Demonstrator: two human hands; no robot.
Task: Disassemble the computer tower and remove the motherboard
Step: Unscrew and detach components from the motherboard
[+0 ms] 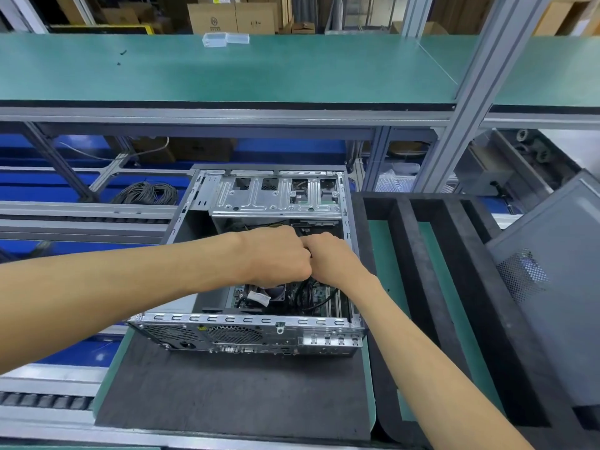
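Both hands are reaching into the open computer tower (253, 254): left hand (276, 258) and right hand (331, 258) touching, fingers curled; held object hidden, motherboard (311, 297) lying beneath.

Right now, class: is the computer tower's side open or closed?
Open. The computer tower lies on its side with the panel off, exposing the drive cage and motherboard; both hands reach inside.

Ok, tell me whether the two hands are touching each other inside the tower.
Touching. The head view shows the left hand pressed against the right hand, no gap.
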